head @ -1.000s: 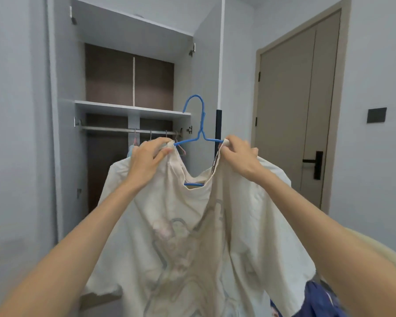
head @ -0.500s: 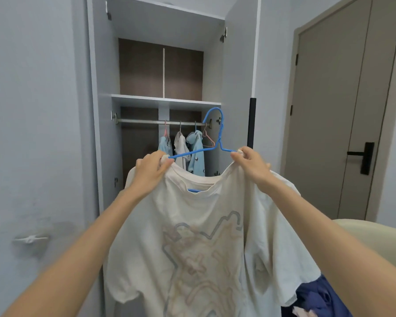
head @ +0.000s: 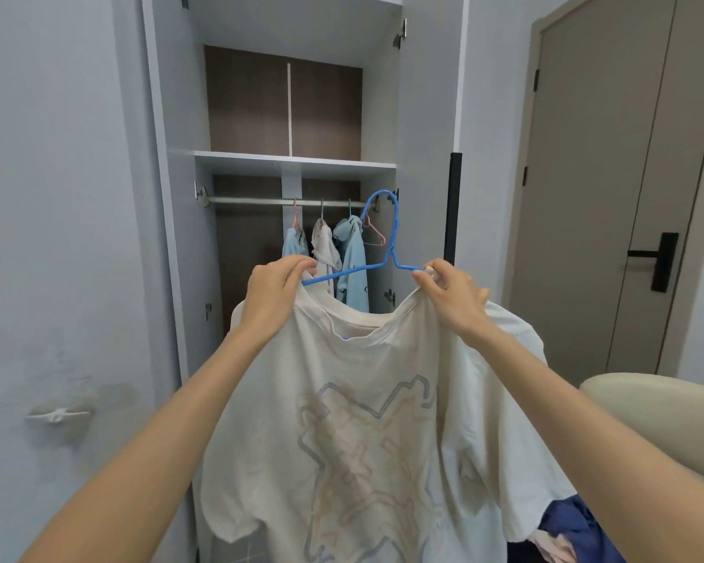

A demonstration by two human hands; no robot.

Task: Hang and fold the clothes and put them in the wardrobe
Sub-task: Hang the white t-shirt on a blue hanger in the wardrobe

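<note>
Your left hand (head: 275, 292) is curled, thumb & fingers pinching the cream tee (head: 362, 420) at one shoulder, right where the blue hanger (head: 394, 241) wire runs under the cloth. Your right hand (head: 452, 294) does the same on the other side, fingertips nipping the collar edge over the hanger's far end. Can't tell if either hand also clamps the wire itself.

Both forearms reach up & fwd from the bottom corners. The hands are approx level, backs toward you. The tee hangs btwn them w/ its print facing you. The hanger sits inside the neck opening, hook up, left end a bit lower than the right.

The wardrobe (head: 179, 115) stands open straight ahead, w/ the rail (head: 257, 201) just under the shelf (head: 293, 162). The hook tip shows at about rail height, near the rail's right end; depth to it can't be judged. Three hung garments (head: 352, 274) & a pink hanger (head: 374, 234) bunch on the rail's right half, so the open room is on its left part. The open wardrobe door (head: 427, 115) w/ a black strip handle (head: 452, 205) stands just right of the hanger. A cream seat edge (head: 667, 408) lies under your right forearm, w/ a dark blue clothes pile (head: 578, 526) at lower right.
</note>
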